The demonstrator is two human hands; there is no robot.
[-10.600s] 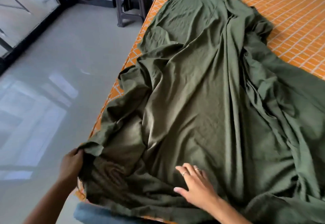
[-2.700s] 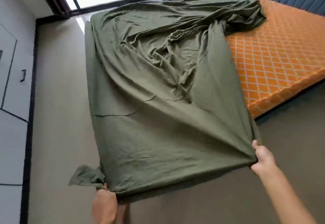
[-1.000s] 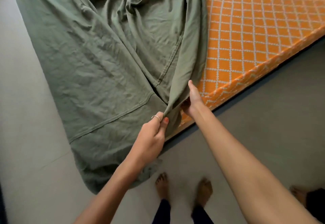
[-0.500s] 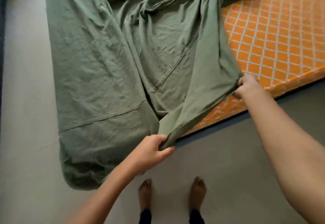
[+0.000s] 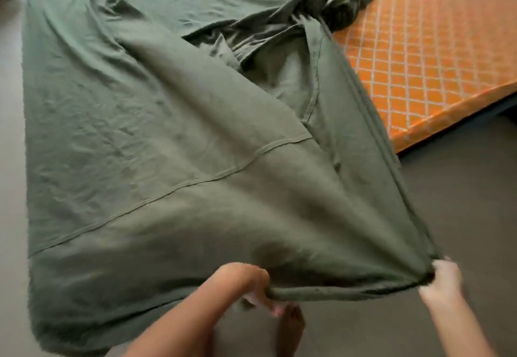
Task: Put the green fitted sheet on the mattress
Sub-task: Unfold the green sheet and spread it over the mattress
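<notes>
sheet [image 5: 173,144]: covers the left part of the mattress [image 5: 436,57] and hangs over its near end, bunched at 1 o'clock | left hand [image 5: 249,286]: at 6 o'clock, fingers curled on the sheet hem | right hand [image 5: 442,278]: at 4 o'clock, blurred, grasps the sheet corner, cloth taut between both | floor [image 5: 461,202]: grey

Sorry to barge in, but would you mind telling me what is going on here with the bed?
A person is fitting a green fitted sheet onto an orange mattress. Standing at the foot of the bed, they hold the sheet's near edge taut, the left hand gripping it near the middle and the right hand gripping its end. The left side is covered; the right part of the mattress is bare, with fabric bunched at the far end.
</notes>
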